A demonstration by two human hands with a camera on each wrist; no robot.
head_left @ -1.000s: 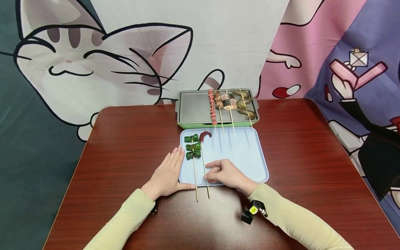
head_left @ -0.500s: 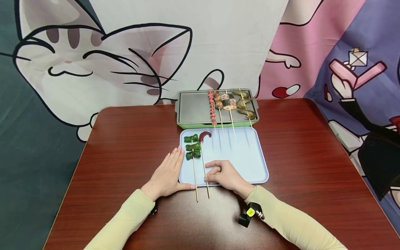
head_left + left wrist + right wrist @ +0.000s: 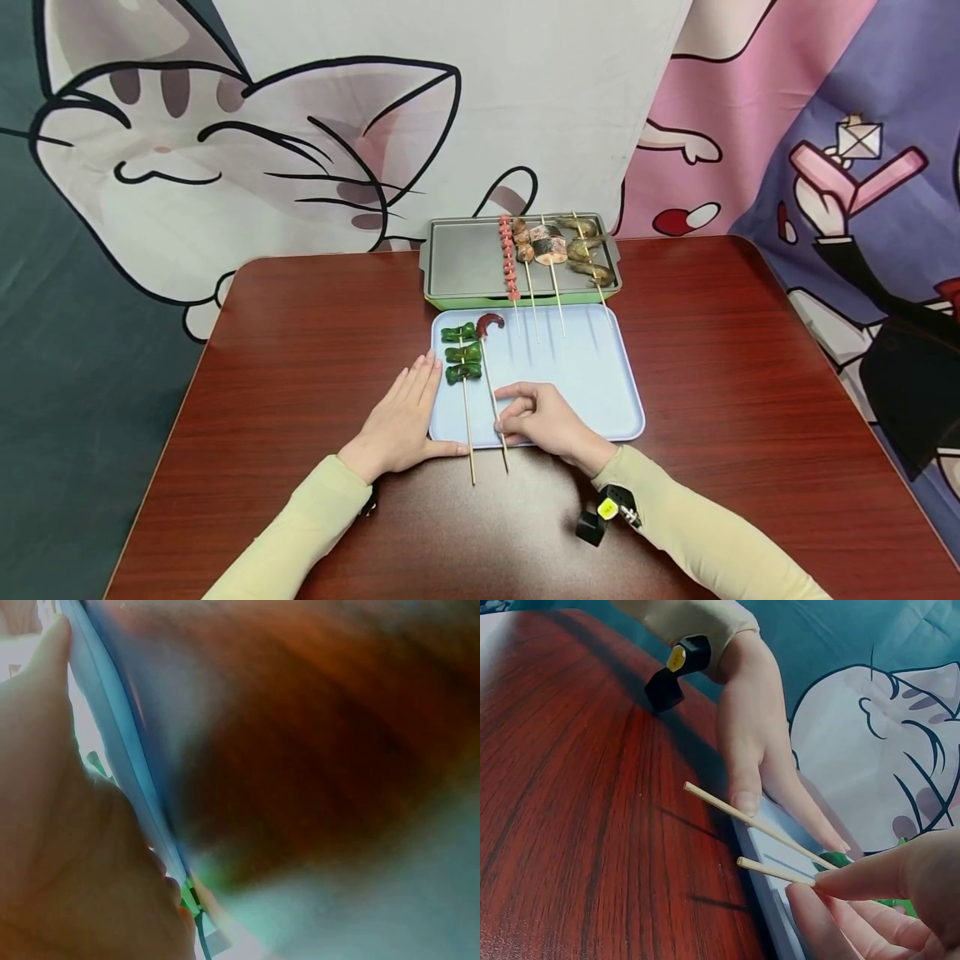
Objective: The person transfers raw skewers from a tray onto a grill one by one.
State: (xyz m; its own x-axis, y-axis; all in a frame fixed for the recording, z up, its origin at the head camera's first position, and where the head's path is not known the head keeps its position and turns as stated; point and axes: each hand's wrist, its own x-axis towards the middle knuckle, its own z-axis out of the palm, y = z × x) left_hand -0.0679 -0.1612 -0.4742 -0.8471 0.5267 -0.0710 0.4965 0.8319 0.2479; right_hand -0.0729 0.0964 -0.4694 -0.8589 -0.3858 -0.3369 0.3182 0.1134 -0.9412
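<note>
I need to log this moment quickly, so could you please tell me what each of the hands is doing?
Left hand: open, flat against the pale blue tray.
Right hand: pinching the thin wooden skewer with the dark red piece.

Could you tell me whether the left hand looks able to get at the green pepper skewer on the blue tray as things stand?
Probably yes. The left hand lies flat at the blue tray's left edge, right beside the green pepper skewer, with nothing between them. The right hand pinches the neighbouring red skewer, on the far side.
</note>
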